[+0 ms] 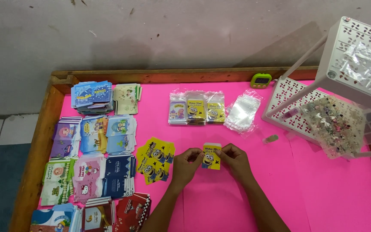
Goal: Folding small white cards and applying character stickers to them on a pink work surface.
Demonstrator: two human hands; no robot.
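My left hand (187,166) and my right hand (235,161) both pinch one small yellow cartoon card (211,157), held upright just above the pink table top (314,189). The left fingers grip its left edge, the right fingers its right edge. A loose pile of matching yellow cards (154,160) lies just left of my left hand. Behind my hands, three stacks of cards sealed in clear sleeves (196,108) stand in a row, with a heap of empty clear plastic sleeves (242,111) to their right.
Several stacks of printed cards (92,146) cover the table's left side. A white perforated plastic rack (323,81) with a clear bead box (338,124) stands at the right. A small green timer (260,80) sits by the wooden back rim (172,75).
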